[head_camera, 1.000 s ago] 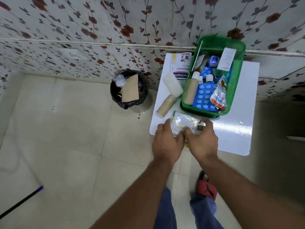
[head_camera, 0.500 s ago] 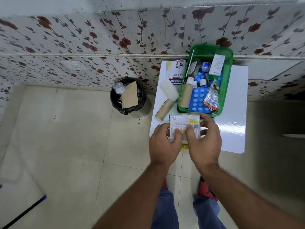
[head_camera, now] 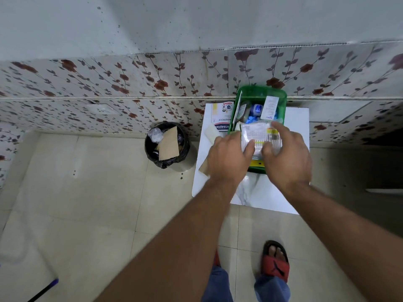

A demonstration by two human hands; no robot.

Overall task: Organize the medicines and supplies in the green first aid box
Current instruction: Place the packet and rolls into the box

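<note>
Two hands are working here, and both are gripping one clear packet [head_camera: 259, 136] between them. The left hand [head_camera: 229, 159] is pinching its left edge with thumb and fingers, and the right hand [head_camera: 287, 158] is clamping its right edge. The packet is hanging just over the near half of the one green first aid box [head_camera: 261, 92], which is sitting at the back edge of the white table [head_camera: 297, 118], against the flowered wall.

Inside the box one white carton [head_camera: 270, 107] is leaning at the far right and one blue-labelled jar [head_camera: 255, 110] is sitting beside it; the rest is hidden under the packet. On the table's left side one bandage box [head_camera: 222, 115] is lying at the back left corner, one white roll [head_camera: 211, 131] is lying near the left edge, and part of one brown roll [head_camera: 204, 167] is showing behind the left wrist.

The table's near edge and right strip are lying bare. One black bin [head_camera: 166, 144] is standing on the floor, just left of the table.
</note>
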